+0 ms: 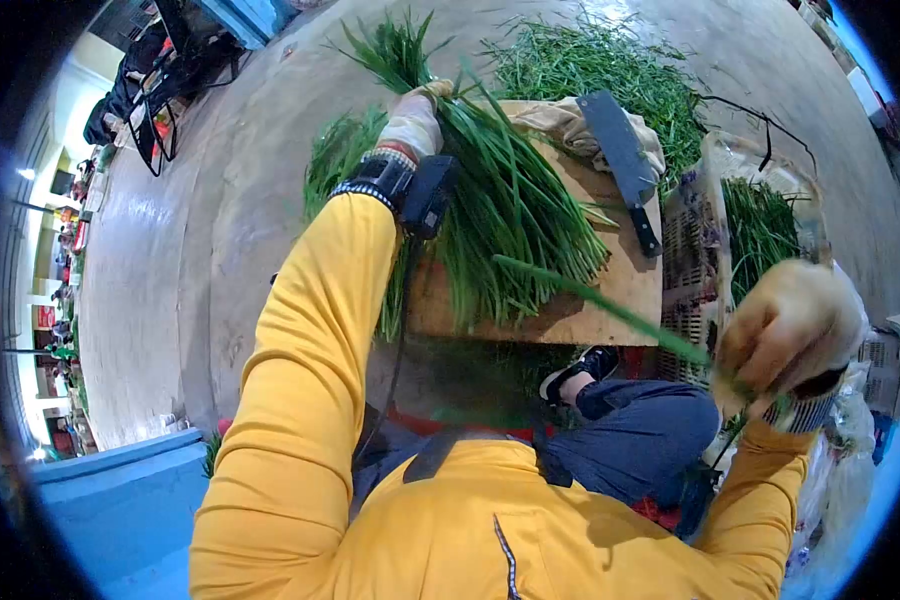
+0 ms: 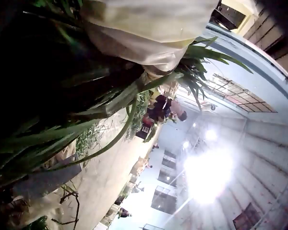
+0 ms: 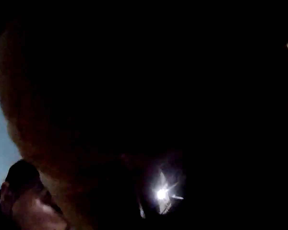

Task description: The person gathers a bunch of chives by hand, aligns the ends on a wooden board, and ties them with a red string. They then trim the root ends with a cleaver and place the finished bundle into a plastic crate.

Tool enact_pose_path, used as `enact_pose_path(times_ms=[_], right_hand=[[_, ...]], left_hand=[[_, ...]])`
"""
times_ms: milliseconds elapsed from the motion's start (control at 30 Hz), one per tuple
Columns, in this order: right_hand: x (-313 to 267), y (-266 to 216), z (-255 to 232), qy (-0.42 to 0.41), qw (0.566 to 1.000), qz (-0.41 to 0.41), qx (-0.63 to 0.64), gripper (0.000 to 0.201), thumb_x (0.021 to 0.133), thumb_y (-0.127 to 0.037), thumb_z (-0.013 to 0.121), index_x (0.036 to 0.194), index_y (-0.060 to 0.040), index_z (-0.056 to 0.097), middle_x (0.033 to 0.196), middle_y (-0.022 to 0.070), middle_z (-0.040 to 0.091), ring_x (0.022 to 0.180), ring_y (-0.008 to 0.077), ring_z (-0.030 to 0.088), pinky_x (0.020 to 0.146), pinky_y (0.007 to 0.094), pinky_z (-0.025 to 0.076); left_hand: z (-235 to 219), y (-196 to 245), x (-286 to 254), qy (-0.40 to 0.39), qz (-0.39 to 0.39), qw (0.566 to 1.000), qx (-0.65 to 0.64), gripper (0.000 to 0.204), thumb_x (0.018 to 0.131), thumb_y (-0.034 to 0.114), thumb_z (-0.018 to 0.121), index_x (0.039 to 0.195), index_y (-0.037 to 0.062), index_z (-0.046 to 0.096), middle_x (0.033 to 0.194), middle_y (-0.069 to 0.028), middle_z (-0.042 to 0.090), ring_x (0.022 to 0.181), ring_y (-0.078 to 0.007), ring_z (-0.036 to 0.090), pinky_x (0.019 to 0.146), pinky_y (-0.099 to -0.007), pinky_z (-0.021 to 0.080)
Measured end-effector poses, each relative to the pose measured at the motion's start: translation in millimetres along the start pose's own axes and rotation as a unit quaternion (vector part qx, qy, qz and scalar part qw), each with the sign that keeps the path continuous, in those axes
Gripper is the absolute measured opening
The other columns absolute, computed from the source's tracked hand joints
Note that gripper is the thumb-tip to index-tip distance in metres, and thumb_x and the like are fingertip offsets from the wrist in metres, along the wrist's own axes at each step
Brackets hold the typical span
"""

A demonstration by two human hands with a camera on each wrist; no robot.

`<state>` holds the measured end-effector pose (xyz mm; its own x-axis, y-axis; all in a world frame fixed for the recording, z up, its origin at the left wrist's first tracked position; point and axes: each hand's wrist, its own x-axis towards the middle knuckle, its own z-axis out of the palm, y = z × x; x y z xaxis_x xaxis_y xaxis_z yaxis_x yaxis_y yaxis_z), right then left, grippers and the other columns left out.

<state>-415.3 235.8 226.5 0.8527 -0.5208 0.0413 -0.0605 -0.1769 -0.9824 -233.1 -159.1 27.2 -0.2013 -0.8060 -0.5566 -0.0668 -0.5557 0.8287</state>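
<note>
My gloved left hand (image 1: 413, 125) grips a thick bunch of garlic chives (image 1: 515, 200) near its leafy end. The cut stem ends fan out toward me over a wooden board (image 1: 630, 310). In the left wrist view the whitish glove (image 2: 134, 36) fills the top, with a single blade (image 2: 117, 139) curving down below it. Off to the right, my right hand (image 1: 795, 320) is blurred, its fingers curled around the end of one long green blade (image 1: 610, 305). That blade stretches back toward the bunch. The right wrist view is almost black.
A cleaver (image 1: 620, 155) lies on a crumpled cloth (image 1: 540, 117) at the board's far right. Beyond it spreads a heap of loose greens (image 1: 595, 75). A plastic crate (image 1: 692, 270) holding more greens stands beside the board, near the right hand. My bent knee (image 1: 650, 425) is below.
</note>
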Motion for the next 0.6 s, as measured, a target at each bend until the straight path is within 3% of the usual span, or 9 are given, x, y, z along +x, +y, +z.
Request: enact_pose_path(times_ms=[67,133,167,200,233,333,500,567,600], right_hand=[[-21.0,19.6,-31.2,-0.018,0.990,-0.138,0.020,0.029,0.085,-0.018,0.068,0.106,0.0015,0.064,0.090,0.0217,0.066,0.080,0.0330,0.066,0.070,0.0430,0.055],[-41.1,9.3,-52.0,-0.037,0.990,-0.129,-0.037,0.036,0.084,-0.019,0.068,0.111,0.0038,0.061,0.104,0.0243,0.063,0.092,0.0315,0.065,0.068,0.0424,0.056],[-43.8,7.5,-43.2,0.226,0.935,-0.246,0.121,0.036,0.089,-0.017,0.061,0.117,0.0043,0.055,0.115,0.0239,0.057,0.102,0.0285,0.060,0.073,0.0394,0.055],[-45.9,5.7,-39.0,0.465,0.776,-0.335,0.265,0.035,0.094,-0.015,0.053,0.123,0.0048,0.049,0.127,0.0235,0.051,0.112,0.0255,0.055,0.079,0.0364,0.055],[-47.0,6.8,-59.7,0.576,0.703,-0.391,0.143,0.031,0.097,-0.012,0.047,0.121,0.0065,0.050,0.125,0.0212,0.054,0.107,0.0255,0.057,0.085,0.0318,0.053],[-77.5,0.3,-111.7,0.494,0.780,-0.384,0.013,0.031,0.095,-0.010,0.049,0.123,0.0025,0.050,0.126,0.0176,0.054,0.107,0.0260,0.057,0.087,0.0294,0.051],[4.0,5.6,-124.0,0.684,0.688,-0.175,-0.166,0.026,0.091,-0.032,0.059,0.100,-0.0079,0.062,0.090,0.0001,0.060,0.080,0.0100,0.055,0.064,0.0203,0.043],[-82.0,19.8,-154.9,0.618,0.711,-0.145,-0.303,0.031,0.096,-0.012,0.049,0.126,-0.0041,0.051,0.125,0.0143,0.054,0.116,0.0217,0.052,0.100,0.0298,0.042],[-101.8,16.8,-144.2,0.630,0.696,-0.135,-0.316,0.031,0.096,-0.012,0.050,0.126,-0.0042,0.051,0.124,0.0141,0.054,0.115,0.0216,0.053,0.099,0.0299,0.042]], left_hand=[[1.6,-2.1,-26.6,-0.063,0.005,0.993,-0.095,0.030,0.075,0.018,0.074,0.096,0.0023,0.060,0.074,-0.0084,0.062,0.064,-0.0240,0.060,0.059,-0.0405,0.051],[1.9,-3.3,-36.4,-0.043,0.022,0.994,-0.101,0.027,0.076,0.018,0.073,0.094,0.0025,0.060,0.075,-0.0083,0.062,0.063,-0.0240,0.060,0.058,-0.0408,0.050],[2.3,-3.8,-43.1,-0.026,0.034,0.994,-0.105,0.025,0.076,0.017,0.072,0.093,0.0026,0.060,0.075,-0.0082,0.063,0.062,-0.0240,0.059,0.058,-0.0411,0.050],[3.4,1.5,-58.4,-0.004,0.026,0.997,-0.070,0.026,0.076,0.018,0.073,0.093,0.0022,0.060,0.077,-0.0093,0.063,0.060,-0.0251,0.059,0.058,-0.0407,0.050],[5.2,3.7,-58.3,-0.005,0.026,0.997,-0.072,0.026,0.076,0.018,0.073,0.093,0.0022,0.060,0.077,-0.0093,0.063,0.060,-0.0251,0.059,0.058,-0.0407,0.050],[2.1,1.7,-49.7,0.011,0.002,0.999,-0.052,0.031,0.073,0.017,0.075,0.096,0.0013,0.060,0.080,-0.0129,0.065,0.062,-0.0278,0.061,0.059,-0.0423,0.051],[-4.7,-7.9,-20.7,-0.042,-0.020,0.992,-0.119,0.034,0.071,0.014,0.076,0.098,-0.0003,0.060,0.082,-0.0132,0.066,0.063,-0.0311,0.062,0.060,-0.0464,0.051],[-8.5,-11.6,-7.6,-0.002,-0.025,0.997,-0.076,0.032,0.071,0.013,0.075,0.096,-0.0002,0.059,0.079,-0.0136,0.066,0.063,-0.0319,0.062,0.061,-0.0471,0.052],[-7.2,-4.2,-39.8,-0.054,-0.043,0.993,-0.093,0.038,0.070,0.013,0.076,0.101,-0.0010,0.059,0.084,-0.0143,0.066,0.065,-0.0318,0.062,0.063,-0.0469,0.052]])
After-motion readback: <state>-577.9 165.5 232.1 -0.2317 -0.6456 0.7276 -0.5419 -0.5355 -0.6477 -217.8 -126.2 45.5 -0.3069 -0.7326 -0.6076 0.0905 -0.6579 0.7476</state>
